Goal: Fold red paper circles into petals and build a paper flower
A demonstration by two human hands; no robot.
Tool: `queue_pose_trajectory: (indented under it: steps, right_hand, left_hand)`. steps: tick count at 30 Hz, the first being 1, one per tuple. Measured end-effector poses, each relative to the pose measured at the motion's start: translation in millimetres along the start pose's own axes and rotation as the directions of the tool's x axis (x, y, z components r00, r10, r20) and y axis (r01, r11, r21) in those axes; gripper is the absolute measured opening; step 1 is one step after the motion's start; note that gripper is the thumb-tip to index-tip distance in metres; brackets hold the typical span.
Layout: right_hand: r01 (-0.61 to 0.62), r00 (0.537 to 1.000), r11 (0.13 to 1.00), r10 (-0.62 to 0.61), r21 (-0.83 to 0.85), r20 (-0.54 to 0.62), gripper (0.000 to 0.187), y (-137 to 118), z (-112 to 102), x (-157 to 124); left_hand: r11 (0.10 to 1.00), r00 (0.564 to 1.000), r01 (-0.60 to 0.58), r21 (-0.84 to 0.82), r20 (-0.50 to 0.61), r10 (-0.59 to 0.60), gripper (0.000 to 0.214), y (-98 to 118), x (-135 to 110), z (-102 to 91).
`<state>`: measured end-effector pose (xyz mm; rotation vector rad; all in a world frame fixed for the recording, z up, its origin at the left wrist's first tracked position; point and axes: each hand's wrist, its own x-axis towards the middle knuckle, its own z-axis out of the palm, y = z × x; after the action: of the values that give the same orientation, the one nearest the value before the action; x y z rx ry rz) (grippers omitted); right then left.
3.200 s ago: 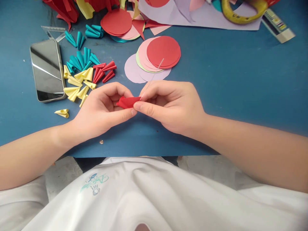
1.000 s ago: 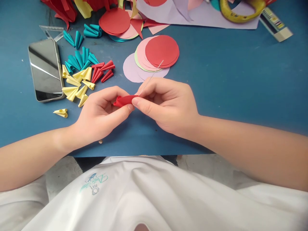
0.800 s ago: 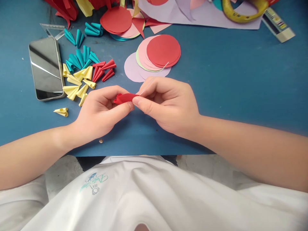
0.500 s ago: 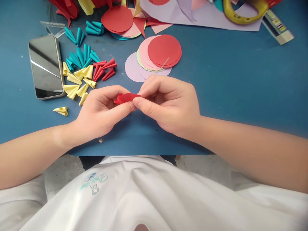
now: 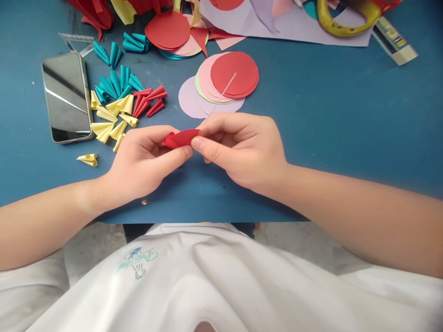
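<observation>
My left hand (image 5: 145,159) pinches a rolled red paper piece (image 5: 180,138) between thumb and fingers, just above the blue table (image 5: 328,120). My right hand (image 5: 242,147) pinches the paper's right end, and a thin pale stick (image 5: 224,90) pokes up and away from those fingers. Both hands are closed on the paper. To the left lie several small rolled paper cones in yellow (image 5: 110,120), teal (image 5: 116,83) and red (image 5: 150,99).
A phone (image 5: 65,97) lies at the left beside a clear set square (image 5: 74,41). A stack of paper circles (image 5: 221,83) sits beyond my hands. Scrap paper (image 5: 166,27), a lilac sheet (image 5: 284,27), a yellow tape roll (image 5: 346,20) and a glue stick (image 5: 394,41) crowd the far edge.
Both hands stay on the red paper. The roll has opened a little at its left end, and the thin stick has swung to a steeper angle.
</observation>
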<state>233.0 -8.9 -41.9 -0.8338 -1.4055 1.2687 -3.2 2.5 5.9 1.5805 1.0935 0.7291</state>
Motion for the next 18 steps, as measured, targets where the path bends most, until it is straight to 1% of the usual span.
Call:
queue_pose_trajectory:
  steps: [3,5,9,13,18]
  right_hand:
    - [-0.034,0.999,0.999,0.034,-0.031,0.011,0.031,-0.2,1.6,1.6]
    - [-0.041,0.999,0.997,0.041,-0.060,0.010,0.037,-1.9,2.7,2.1]
    - [-0.031,0.999,0.997,0.031,-0.069,0.006,0.033,-4.6,2.7,2.3]
    - [-0.071,0.997,0.995,0.072,-0.076,0.007,0.028,-2.4,-1.2,3.1]
    - [-0.101,0.994,0.992,0.103,-0.070,0.024,0.029,-0.5,-4.4,4.8]
  left_hand:
    - [1.000,1.000,0.009,-0.001,0.003,-0.009,0.044,2.4,0.3,-0.7]
    - [1.000,1.000,0.001,0.002,-0.006,-0.001,0.044,2.7,0.3,0.3]
    - [1.000,1.000,-0.014,-0.006,-0.012,0.014,0.038,1.6,1.1,3.0]
    - [0.999,1.000,-0.005,-0.035,0.011,0.005,0.032,0.6,3.0,4.5]
    - [0.998,1.000,-0.004,-0.055,0.014,0.005,0.032,-3.5,4.4,5.0]
